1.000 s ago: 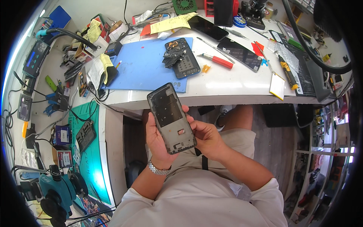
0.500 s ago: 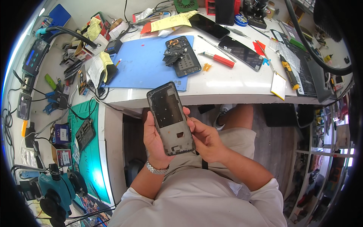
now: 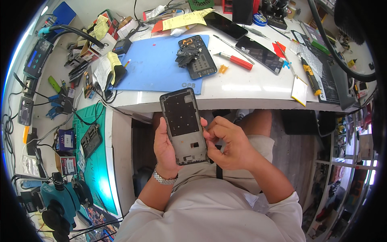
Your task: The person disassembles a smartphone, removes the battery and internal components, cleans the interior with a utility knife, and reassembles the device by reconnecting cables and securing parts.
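Note:
A bare phone mid-frame (image 3: pixel 184 141), with a dark upper panel and a grey lower part, is held above my lap, tilted slightly left. My left hand (image 3: pixel 166 151) grips it, thumb along the left edge and fingertips showing past the right edge. Curled and pinched at the frame's lower right edge is my right hand (image 3: pixel 231 147); whatever lies between its fingertips is too small or hidden to make out. Beyond, on the blue mat (image 3: pixel 149 66), rests a phone housing (image 3: pixel 203 64) with a bundle of black parts (image 3: pixel 188 55) on top.
Right of the mat lie a red-handled knife (image 3: pixel 241 62), two dark phone screens (image 3: pixel 260 54) (image 3: pixel 225 26) and a yellow-handled screwdriver (image 3: pixel 310 76). A green mat (image 3: pixel 94 165) and a teal microscope-like device (image 3: pixel 58 201) stand left. The desk edge (image 3: pixel 225 105) runs just beyond the frame.
My right hand has drawn back slightly to the right, its fingers more curled at the edge. The frame has shifted a little right and turned slightly more upright in my left hand.

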{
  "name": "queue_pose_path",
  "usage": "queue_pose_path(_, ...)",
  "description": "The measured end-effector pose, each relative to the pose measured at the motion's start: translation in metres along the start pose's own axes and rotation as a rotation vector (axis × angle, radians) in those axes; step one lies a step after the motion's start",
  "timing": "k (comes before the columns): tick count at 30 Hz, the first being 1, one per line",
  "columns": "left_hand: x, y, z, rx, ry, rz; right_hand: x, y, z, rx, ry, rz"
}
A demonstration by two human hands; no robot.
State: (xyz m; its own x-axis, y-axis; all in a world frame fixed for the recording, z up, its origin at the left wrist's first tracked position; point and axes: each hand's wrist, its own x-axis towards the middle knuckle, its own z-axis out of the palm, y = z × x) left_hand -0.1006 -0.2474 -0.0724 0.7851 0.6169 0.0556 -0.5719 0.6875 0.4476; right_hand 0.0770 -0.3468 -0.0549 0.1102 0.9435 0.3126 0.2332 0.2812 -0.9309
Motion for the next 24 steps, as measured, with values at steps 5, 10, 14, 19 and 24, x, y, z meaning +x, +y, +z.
queue_pose_path(5, -0.001, -0.004, 0.000, 0.005, 0.027, -0.017, -0.003, -0.009, 0.000, -0.085, 0.044, 0.039)
queue_pose_path(10, -0.002, -0.006, 0.009, 0.122, 0.121, -0.017, -0.004, -0.018, -0.002, -0.207, 0.078, 0.043)
queue_pose_path(14, -0.005, -0.010, 0.010, 0.192, 0.168, 0.009, -0.007, -0.014, -0.003, -0.269, 0.063, 0.051)
queue_pose_path(19, -0.005, -0.010, 0.010, 0.072, 0.094, -0.005, -0.008, -0.008, -0.008, 0.107, -0.041, 0.299)
queue_pose_path(24, -0.002, -0.014, 0.009, 0.090, 0.034, 0.045, -0.005, 0.019, -0.008, 0.550, -0.165, 0.654)
